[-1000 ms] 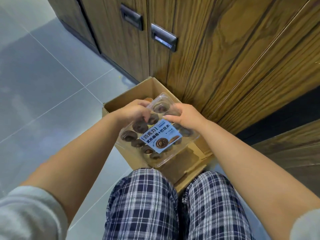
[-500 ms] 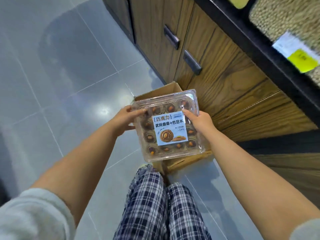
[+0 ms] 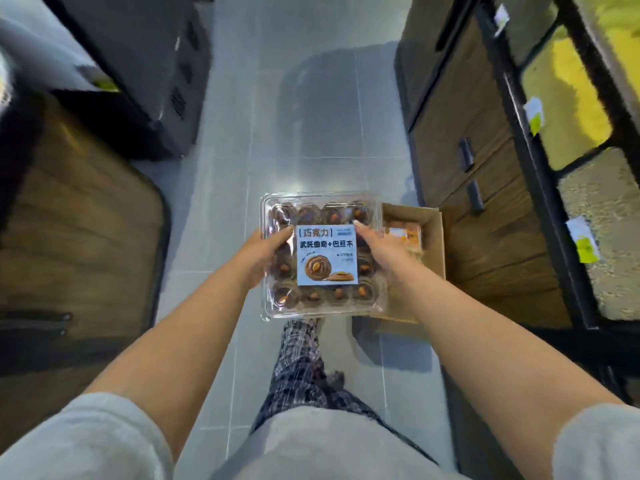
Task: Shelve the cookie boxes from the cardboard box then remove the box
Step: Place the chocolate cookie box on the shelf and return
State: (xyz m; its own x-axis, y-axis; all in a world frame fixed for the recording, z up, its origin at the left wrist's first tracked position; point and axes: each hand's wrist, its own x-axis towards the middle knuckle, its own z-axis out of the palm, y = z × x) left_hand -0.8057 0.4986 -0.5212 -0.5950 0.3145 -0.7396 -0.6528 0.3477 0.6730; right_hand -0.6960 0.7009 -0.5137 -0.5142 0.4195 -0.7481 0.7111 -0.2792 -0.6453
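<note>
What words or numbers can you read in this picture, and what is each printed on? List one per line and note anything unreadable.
"巧克力": top of the blue label on the clear cookie box.
"武氏曲奇+巴旦木": same label, second line.
Small print at that label's right edge: too small to read.
Orange label inside the cardboard box: blurred.
Shelf tags on the right: blurred.

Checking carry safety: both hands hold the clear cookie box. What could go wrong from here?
1. The left hand and right hand grip the clear plastic cookie box with the blue label by its sides; the thin shell may flex or slip.
2. The brown cardboard box sits on the floor beside the legs: possible trip.
3. An orange-labelled pack lies in it; removing the box now would skip it.
</note>
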